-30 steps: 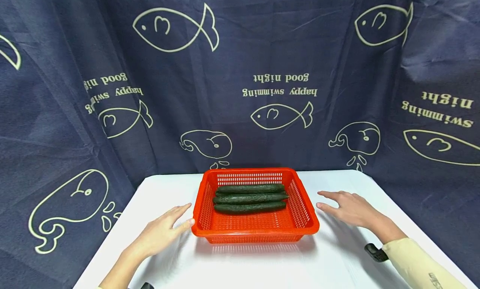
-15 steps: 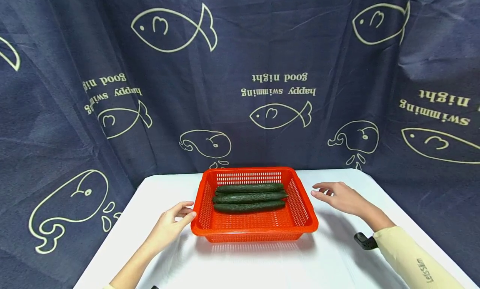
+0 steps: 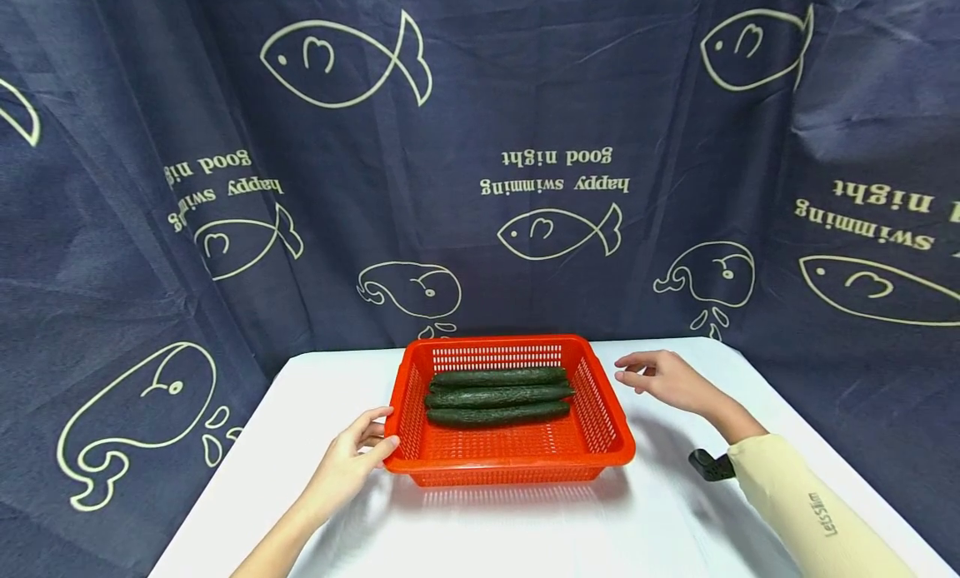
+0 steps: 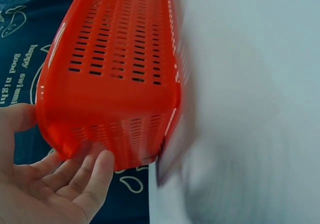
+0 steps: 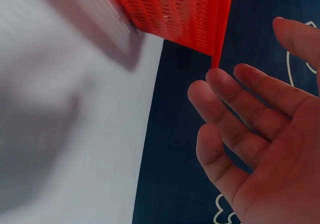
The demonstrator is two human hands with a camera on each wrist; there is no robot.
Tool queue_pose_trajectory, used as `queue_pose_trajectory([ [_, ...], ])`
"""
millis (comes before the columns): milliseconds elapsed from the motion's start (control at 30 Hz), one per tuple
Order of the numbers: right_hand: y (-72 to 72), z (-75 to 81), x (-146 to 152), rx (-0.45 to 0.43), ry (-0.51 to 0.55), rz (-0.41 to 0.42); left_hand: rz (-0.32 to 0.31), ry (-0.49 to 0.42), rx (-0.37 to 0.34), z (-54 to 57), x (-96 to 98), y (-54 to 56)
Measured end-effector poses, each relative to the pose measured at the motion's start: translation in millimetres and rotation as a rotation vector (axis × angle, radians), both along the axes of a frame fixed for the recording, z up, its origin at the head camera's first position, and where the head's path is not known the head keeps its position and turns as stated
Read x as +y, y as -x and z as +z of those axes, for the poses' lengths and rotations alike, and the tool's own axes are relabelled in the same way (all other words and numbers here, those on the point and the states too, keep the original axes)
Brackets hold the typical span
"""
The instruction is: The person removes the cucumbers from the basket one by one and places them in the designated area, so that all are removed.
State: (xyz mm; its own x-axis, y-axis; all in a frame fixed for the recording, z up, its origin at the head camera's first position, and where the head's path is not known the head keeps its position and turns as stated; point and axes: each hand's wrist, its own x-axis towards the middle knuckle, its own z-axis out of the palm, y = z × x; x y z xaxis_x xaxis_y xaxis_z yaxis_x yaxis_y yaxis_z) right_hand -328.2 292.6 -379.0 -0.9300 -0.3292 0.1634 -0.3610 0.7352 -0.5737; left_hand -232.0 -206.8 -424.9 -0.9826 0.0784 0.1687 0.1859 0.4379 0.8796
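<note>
A red perforated plastic basket [image 3: 517, 461] stands on the white table with several dark green cucumbers [image 3: 501, 396] lying lengthwise in it. At its left end, my left hand [image 3: 341, 470] holds the rim, the thumb at the lip and the fingers beneath it. The left wrist view shows those fingers against the outer side of the basket [image 4: 110, 94]. My right hand [image 3: 671, 384] hovers beside the right end, fingers loosely bent and holding nothing. In the right wrist view, the fingertips of my right hand [image 5: 270, 129] are close to the basket's rim [image 5: 220, 39].
The white tabletop [image 3: 510, 536] ends at a dark blue curtain [image 3: 465, 128] printed with fish and whale outlines, hanging behind and at both sides. A black wrist-mounted device [image 3: 711, 465] sits below the right sleeve [image 3: 810, 503].
My left hand has closed in on the basket's left rim, its fingers passing under it. The right hand has moved inward and slightly away from me, fingers bending. Basket and cucumbers have stayed put.
</note>
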Motion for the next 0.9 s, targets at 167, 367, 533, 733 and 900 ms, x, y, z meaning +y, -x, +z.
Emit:
queue_pose_trajectory([
  [167,7.5,3.4,-4,-0.024,0.038,-0.004,-0.015,-0.038,0.018,-3.5,1.5,-2.2],
  [367,14.8,12.7,-11,-0.080,0.073,0.004,-0.031,-0.061,0.045,-11.0,0.2,-1.9],
  [533,21.1,18.9,-18,-0.119,0.098,0.019,-0.057,-0.099,0.031,-14.9,-1.1,-2.7],
  [733,30.9,30.7,-27,-0.151,0.117,0.037,-0.075,-0.110,0.035,-16.0,-1.7,-4.0],
  [900,38.0,41.0,-37,-0.182,0.129,0.047,-0.100,-0.119,0.048,-17.1,-2.4,-3.2],
])
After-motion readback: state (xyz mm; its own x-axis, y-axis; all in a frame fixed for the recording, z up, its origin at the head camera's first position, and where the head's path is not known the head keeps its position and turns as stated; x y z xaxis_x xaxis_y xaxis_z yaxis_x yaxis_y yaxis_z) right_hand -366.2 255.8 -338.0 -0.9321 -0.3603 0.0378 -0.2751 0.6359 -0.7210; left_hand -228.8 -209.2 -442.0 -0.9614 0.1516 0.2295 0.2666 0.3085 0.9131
